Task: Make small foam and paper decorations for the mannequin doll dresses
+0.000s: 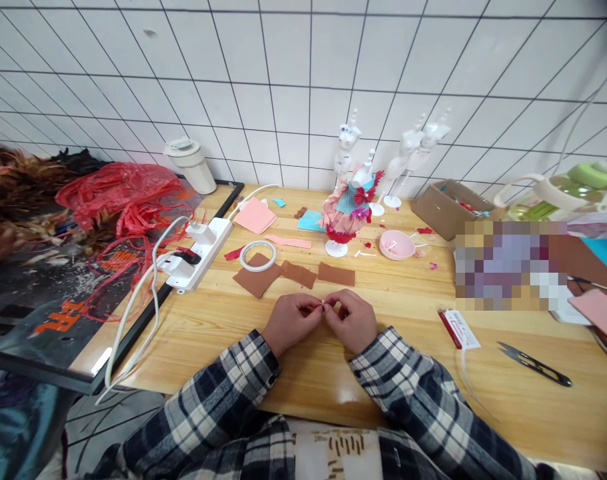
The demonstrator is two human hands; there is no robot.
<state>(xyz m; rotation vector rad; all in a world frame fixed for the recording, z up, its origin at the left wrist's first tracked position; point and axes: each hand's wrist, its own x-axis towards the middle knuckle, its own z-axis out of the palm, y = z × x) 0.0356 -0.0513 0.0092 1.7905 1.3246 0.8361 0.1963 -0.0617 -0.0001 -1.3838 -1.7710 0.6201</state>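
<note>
My left hand and my right hand meet over the wooden table, with thumbs and fingertips pinched together. A tiny pale bit shows between the fingertips, too small to name. Just beyond them lie a brown square piece and two brown strips, a left strip and a right strip. A white ring, like a roll of tape, rests on the brown square. Farther back stands a small mannequin in a pink, blue and red ruffled dress.
Bare white mannequins stand by the tiled wall. A pink bowl and a cardboard box are at back right; thread snips and a tag lie right. A power strip trails cables left, near another person's hand.
</note>
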